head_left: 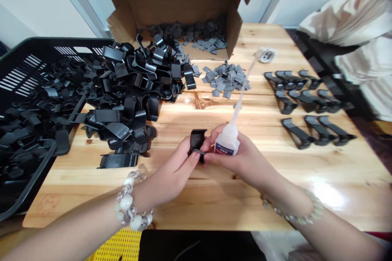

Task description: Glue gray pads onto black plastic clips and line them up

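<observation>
My left hand [180, 163] is closed on a curved black plastic clip [197, 138] above the front middle of the wooden table. A small grey pad [199, 152] appears at the clip's lower end, under the left thumb. My right hand [241, 157] grips a white glue bottle [227, 140] with a blue and red label, its long thin nozzle pointing up and away. The right thumb and fingertips also touch the clip's lower end. Exactly how the pad sits on the clip is partly hidden by my fingers.
Black clips [131, 85] lie heaped at the left, beside a black crate [18, 147] of more. Grey pads [226, 77] are piled before a cardboard box [235, 32]. Tape [266, 55] lies behind rows of clips [309, 100] at the right.
</observation>
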### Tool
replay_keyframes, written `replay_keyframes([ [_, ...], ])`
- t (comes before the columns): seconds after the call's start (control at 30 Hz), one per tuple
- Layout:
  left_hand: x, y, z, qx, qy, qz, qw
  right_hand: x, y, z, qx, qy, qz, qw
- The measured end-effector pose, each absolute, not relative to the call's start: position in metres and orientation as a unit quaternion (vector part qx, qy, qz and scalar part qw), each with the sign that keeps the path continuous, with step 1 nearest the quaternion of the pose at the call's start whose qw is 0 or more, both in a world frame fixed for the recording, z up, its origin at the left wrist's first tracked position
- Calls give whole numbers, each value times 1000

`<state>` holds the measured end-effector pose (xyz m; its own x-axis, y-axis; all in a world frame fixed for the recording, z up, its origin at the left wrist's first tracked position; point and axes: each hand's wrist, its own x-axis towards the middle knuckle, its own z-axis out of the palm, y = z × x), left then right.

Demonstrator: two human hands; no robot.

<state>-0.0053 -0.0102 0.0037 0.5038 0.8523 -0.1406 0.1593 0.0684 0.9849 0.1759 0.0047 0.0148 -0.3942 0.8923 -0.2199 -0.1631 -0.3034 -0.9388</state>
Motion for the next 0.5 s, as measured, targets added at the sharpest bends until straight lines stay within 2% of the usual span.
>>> replay_keyframes([
  [0.27,-6,-10,2,662,394,299,563,175,2,20,-429,-495,637,408],
  [0.5,-9,-10,-2,646,383,294,592,177,-2,19,-424,-543,606,397],
])
